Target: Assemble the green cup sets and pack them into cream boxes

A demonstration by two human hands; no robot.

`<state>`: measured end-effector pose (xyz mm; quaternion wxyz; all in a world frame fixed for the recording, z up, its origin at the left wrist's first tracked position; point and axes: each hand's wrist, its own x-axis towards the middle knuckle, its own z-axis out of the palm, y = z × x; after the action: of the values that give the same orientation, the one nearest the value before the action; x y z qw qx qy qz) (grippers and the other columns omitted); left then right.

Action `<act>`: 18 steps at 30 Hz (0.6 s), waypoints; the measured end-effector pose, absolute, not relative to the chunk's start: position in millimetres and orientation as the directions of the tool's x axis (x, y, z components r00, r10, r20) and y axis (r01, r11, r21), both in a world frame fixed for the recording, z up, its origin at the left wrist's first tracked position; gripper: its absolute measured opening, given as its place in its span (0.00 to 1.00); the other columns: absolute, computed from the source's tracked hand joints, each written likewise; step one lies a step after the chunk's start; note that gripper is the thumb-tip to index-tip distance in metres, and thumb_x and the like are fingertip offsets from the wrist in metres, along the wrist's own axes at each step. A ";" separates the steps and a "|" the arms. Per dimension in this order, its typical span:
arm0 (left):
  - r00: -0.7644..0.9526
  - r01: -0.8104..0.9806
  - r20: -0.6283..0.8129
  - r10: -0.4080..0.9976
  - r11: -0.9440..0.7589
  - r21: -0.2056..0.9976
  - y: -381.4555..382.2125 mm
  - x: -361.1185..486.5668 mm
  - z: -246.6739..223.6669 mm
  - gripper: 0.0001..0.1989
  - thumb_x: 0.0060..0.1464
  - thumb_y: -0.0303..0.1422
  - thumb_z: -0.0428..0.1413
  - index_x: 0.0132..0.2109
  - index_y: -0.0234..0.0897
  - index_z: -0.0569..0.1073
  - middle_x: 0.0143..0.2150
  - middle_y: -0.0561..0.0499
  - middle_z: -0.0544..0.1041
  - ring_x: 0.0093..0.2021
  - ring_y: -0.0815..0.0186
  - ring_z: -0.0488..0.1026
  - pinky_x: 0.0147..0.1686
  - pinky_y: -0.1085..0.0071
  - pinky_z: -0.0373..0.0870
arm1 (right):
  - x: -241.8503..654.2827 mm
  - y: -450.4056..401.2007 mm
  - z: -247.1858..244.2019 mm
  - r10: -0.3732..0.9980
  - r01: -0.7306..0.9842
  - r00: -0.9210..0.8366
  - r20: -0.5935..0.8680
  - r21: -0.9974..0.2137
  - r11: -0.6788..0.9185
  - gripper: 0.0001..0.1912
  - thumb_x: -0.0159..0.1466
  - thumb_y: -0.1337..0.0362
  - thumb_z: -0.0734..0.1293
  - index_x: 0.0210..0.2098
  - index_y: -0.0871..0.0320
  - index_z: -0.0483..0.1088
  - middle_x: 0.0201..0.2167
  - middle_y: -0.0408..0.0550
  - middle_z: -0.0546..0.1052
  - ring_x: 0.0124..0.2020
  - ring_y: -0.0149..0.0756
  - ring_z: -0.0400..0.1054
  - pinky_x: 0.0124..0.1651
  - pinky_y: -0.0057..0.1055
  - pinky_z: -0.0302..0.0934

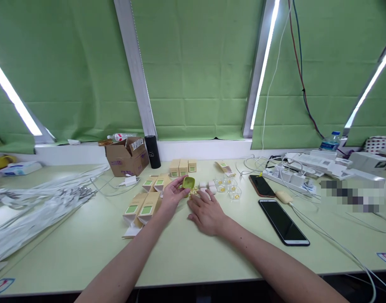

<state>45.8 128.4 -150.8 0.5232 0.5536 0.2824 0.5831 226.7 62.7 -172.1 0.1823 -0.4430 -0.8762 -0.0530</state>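
My left hand (173,194) is closed on a small green square cup (189,182), its open side facing me. Beside it my right hand (208,213) lies low over the table with fingers stretched out and slightly apart. Its fingertips are close to small yellow-green pieces (193,191); whether they touch is hard to make out. White rounded blocks (212,188) sit just beyond those fingers. Several clear cups with yellow centres (234,193) stand to the right. Left of my hands are kraft cartons with green labels (149,205), some with flaps open.
Small closed cartons (183,167) stand behind. A cardboard box (126,156) and black cylinder (152,151) are near the wall. White cable bundles (54,202) cover the left. Two phones (284,223) and a power strip (289,179) with tangled cords occupy the right.
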 end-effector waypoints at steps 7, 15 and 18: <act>0.155 -0.293 0.346 0.925 -0.291 0.911 128.2 45.1 -151.8 0.33 0.42 0.35 0.76 0.57 0.36 0.79 0.56 0.41 0.81 0.51 0.58 0.80 0.52 0.64 0.76 | 227.3 64.2 -174.9 0.720 0.794 -0.527 0.452 -0.040 0.607 0.17 0.74 0.59 0.63 0.59 0.58 0.69 0.56 0.56 0.77 0.66 0.54 0.59 0.72 0.57 0.45; 0.132 -0.316 0.340 0.931 -0.286 0.905 125.0 46.4 -148.4 0.33 0.41 0.36 0.76 0.55 0.35 0.80 0.52 0.42 0.83 0.46 0.61 0.80 0.48 0.66 0.77 | 235.0 62.8 -177.9 0.467 0.665 -0.438 0.768 -0.072 0.744 0.11 0.65 0.74 0.66 0.46 0.56 0.73 0.42 0.49 0.82 0.45 0.43 0.72 0.58 0.47 0.56; 0.138 -0.300 0.327 0.935 -0.276 0.913 123.1 46.4 -147.2 0.33 0.40 0.36 0.77 0.54 0.34 0.80 0.51 0.42 0.83 0.45 0.60 0.80 0.45 0.66 0.77 | 238.9 61.1 -173.2 0.432 0.604 -0.304 0.849 -0.179 0.777 0.08 0.67 0.73 0.65 0.41 0.55 0.72 0.37 0.47 0.81 0.39 0.40 0.71 0.53 0.45 0.58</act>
<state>46.4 123.1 -147.2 0.5256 0.5412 0.2932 0.5872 238.9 61.1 -173.2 0.4941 -0.3227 -0.8026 -0.0868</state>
